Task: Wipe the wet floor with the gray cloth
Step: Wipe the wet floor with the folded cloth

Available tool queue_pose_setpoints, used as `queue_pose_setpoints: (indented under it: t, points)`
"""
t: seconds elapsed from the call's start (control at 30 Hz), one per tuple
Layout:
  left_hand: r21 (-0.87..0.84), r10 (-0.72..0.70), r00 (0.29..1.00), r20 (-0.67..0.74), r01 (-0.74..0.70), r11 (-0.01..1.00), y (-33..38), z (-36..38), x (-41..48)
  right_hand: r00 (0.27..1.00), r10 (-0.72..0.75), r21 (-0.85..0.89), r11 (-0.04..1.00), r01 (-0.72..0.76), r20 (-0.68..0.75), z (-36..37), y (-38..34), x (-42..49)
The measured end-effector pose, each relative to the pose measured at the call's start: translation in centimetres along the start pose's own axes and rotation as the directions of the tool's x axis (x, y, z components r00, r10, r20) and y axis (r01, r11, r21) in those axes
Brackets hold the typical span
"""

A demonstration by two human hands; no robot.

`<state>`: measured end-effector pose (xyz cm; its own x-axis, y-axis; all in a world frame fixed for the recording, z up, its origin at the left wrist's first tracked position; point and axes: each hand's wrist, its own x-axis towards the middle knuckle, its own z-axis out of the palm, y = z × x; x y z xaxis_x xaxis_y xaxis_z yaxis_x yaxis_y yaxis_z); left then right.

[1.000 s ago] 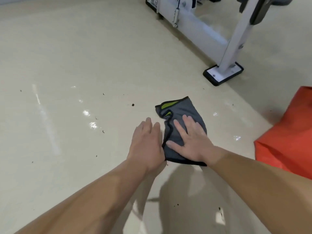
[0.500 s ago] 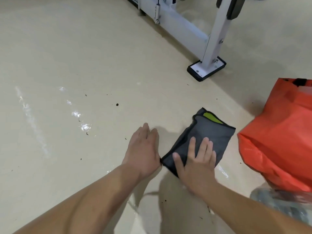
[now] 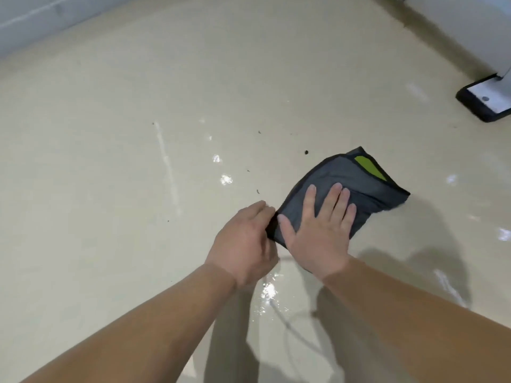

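On wet floor [image 3: 116,150]: gray cloth [image 3: 340,189] under flat, open right hand [image 3: 318,233]; left hand [image 3: 243,244] pinches its 9 o'clock corner.
Advice: press evenly, sweep toward glints at 10 o'clock, keep folds flat.

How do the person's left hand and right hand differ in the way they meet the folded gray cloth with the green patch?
The right hand lies flat on top of the folded gray cloth, fingers spread; the left hand sits beside it on the cream floor, fingers curled at the cloth's near corner. The right hand covers much of the cloth; the left meets only its edge. Both are bare and reach forward, low to the floor.
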<state>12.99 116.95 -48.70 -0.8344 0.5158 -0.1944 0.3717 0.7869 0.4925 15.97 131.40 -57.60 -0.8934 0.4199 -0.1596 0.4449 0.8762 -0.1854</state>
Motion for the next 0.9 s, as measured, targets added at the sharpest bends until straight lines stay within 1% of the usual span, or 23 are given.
queue_pose_setpoints:
  t: [0.07, 0.1, 0.17, 0.2, 0.27, 0.3, 0.37, 0.43, 0.47, 0.6, 0.7, 0.77, 0.8, 0.83, 0.87, 0.9]
  points:
    - [0.041, -0.091, 0.996, -0.023, 0.092, 0.995, -2.1, -2.2, -1.8, 0.987, -0.113, -0.015, 0.993, 0.115, 0.113, 0.4, -3.8, 0.4]
    - [0.055, -0.158, 0.987, -0.011, 0.158, 0.986, -3.1, -3.1, -2.8, 0.973, -0.168, -0.026, 0.984, 0.174, 0.158, 0.7, -5.5, 0.4]
    - [0.101, -0.289, 0.957, 0.012, 0.287, 0.953, -5.0, -4.8, -5.1, 0.936, -0.289, -0.040, 0.952, 0.302, 0.200, 1.2, -8.8, -0.1]
    - [0.146, -0.332, 0.943, 0.034, 0.324, 0.935, -6.0, -5.5, -6.4, 0.913, -0.344, -0.048, 0.931, 0.362, 0.217, 1.3, -10.2, -0.9]
    - [0.252, -0.380, 0.920, 0.100, 0.346, 0.904, -7.5, -6.2, -8.6, 0.866, -0.424, -0.071, 0.887, 0.456, 0.265, 1.9, -11.1, -2.7]
    - [0.293, -0.415, 0.901, 0.128, 0.366, 0.883, -8.3, -6.3, -9.8, 0.846, -0.460, -0.070, 0.867, 0.493, 0.271, 2.2, -11.1, -3.6]
    - [0.321, -0.454, 0.883, 0.120, 0.398, 0.859, -9.5, -5.8, -11.3, 0.824, -0.522, -0.064, 0.835, 0.546, 0.219, 2.2, -10.4, -5.1]
    - [0.256, -0.471, 0.879, 0.071, 0.440, 0.861, -10.6, -4.8, -12.8, 0.801, -0.572, -0.043, 0.809, 0.587, 0.174, 2.6, -9.6, -7.4]
    - [0.212, -0.461, 0.886, 0.038, 0.444, 0.871, -11.0, -4.2, -13.5, 0.791, -0.589, -0.033, 0.798, 0.602, 0.166, 2.8, -9.3, -8.8]
    - [0.090, -0.402, 0.912, -0.075, 0.408, 0.909, -12.0, -2.3, -16.9, 0.745, -0.631, -0.037, 0.757, 0.652, 0.217, 4.2, -7.8, -15.6]
    - [0.057, -0.351, 0.930, -0.104, 0.358, 0.932, -12.1, -0.6, -18.3, 0.693, -0.671, -0.051, 0.708, 0.705, 0.264, 3.9, -6.5, -19.8]
    - [0.057, -0.281, 0.950, -0.136, 0.291, 0.955, -11.4, 0.8, -18.6, 0.681, -0.684, -0.032, 0.699, 0.714, 0.264, 2.6, -6.6, -20.1]
    - [0.071, -0.240, 0.959, -0.153, 0.253, 0.965, -10.9, 1.3, -18.5, 0.703, -0.678, -0.011, 0.718, 0.696, 0.214, 1.5, -6.9, -19.2]
    - [0.101, -0.194, 0.967, -0.166, 0.212, 0.972, -10.2, 1.8, -18.3, 0.746, -0.649, 0.000, 0.754, 0.656, 0.146, 0.4, -7.1, -17.9]
    - [0.149, -0.140, 0.975, -0.172, 0.167, 0.975, -9.6, 2.3, -18.0, 0.796, -0.597, -0.002, 0.800, 0.600, 0.094, -0.7, -7.2, -16.5]
    - [0.197, -0.082, 0.982, -0.169, 0.115, 0.974, -9.1, 2.9, -17.7, 0.838, -0.538, -0.022, 0.840, 0.542, 0.087, -1.8, -7.2, -15.1]
